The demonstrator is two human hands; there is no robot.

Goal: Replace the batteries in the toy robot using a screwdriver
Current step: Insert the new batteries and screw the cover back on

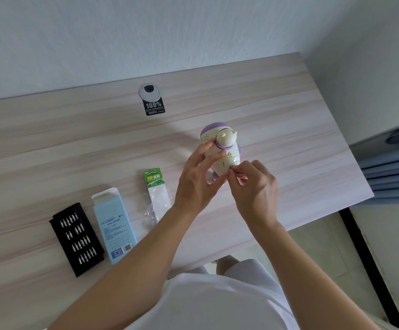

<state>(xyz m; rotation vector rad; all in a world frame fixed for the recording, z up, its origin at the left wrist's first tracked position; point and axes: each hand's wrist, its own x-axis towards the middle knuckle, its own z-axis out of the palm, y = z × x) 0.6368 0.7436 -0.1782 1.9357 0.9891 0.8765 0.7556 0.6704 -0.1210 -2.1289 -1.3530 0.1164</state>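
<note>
A white and purple toy robot [222, 144] is held above the wooden desk [74, 148], tilted with its head away from me. My left hand [197, 182] grips its body from the left, fingers spread over its side. My right hand [255, 186] pinches a small purple part at the toy's lower right side with thumb and forefinger. A green-topped battery pack [156, 186] lies on the desk just left of my left wrist. A black tray of screwdriver bits [75, 239] lies at the near left. No screwdriver shows in either hand.
A light blue box [114, 225] lies between the bit tray and the battery pack. A grey cable grommet [149, 92] with a black label [154, 107] sits near the desk's far edge by the wall. The desk's right edge drops to a tiled floor.
</note>
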